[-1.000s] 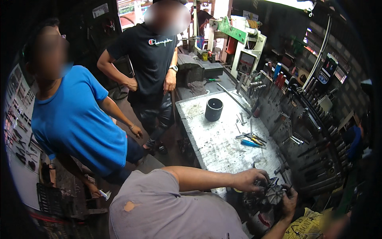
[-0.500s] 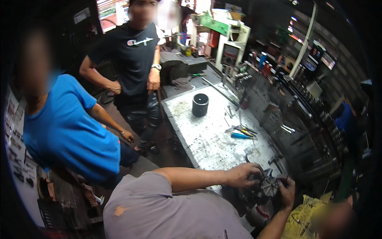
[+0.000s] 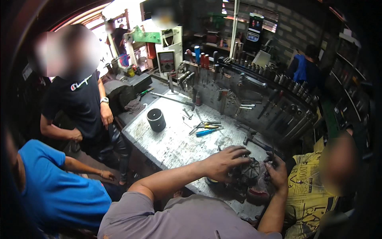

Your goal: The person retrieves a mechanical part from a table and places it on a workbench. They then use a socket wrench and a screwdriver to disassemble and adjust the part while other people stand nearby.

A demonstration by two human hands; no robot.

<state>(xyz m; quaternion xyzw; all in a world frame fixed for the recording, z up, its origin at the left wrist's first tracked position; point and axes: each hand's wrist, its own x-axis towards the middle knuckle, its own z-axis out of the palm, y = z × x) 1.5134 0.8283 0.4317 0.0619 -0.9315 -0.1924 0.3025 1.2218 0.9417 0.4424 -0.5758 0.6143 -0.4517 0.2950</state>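
Note:
A round, dark metal machine part with ribs fanning out on top sits at the near right end of the workbench, close to my body. My left hand reaches over its left side, fingers spread and slightly curved; whether the fingertips touch it is hard to make out. On the other side, my right hand is closed, with a thin dark rod-like tool standing up from its fingers. Beneath the ribbed part lies a curved piece with a reddish edge. The part's lower body is mostly hidden in shadow.
On the metal-topped bench stand a black cylinder, a blue-handled screwdriver, pliers and a hammer. A tool rack borders the far side. People in black, blue and yellow shirts stand close.
The view has swung to the right. My left hand has lifted and opened its fingers from the ribbed part. The upright thin tool now shows in my right hand.

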